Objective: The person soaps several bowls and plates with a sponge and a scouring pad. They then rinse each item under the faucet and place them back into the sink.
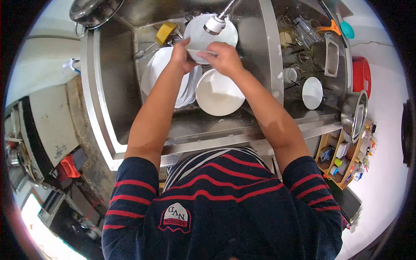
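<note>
Over the left sink basin, my left hand grips the left edge of a small white dish, which is tilted. My right hand has its fingers closed on the dish's right side. The dish is partly hidden by my fingers, and its exact shape is hard to make out. Just beyond it lies a large white plate under the faucet head. Below my left hand is a stack of white plates. A white bowl sits below my right hand.
A yellow sponge and spoons lie at the basin's back left. The right basin holds glasses, a small white bowl and a metal tray. A metal pot stands at the upper left, and the sink divider separates the basins.
</note>
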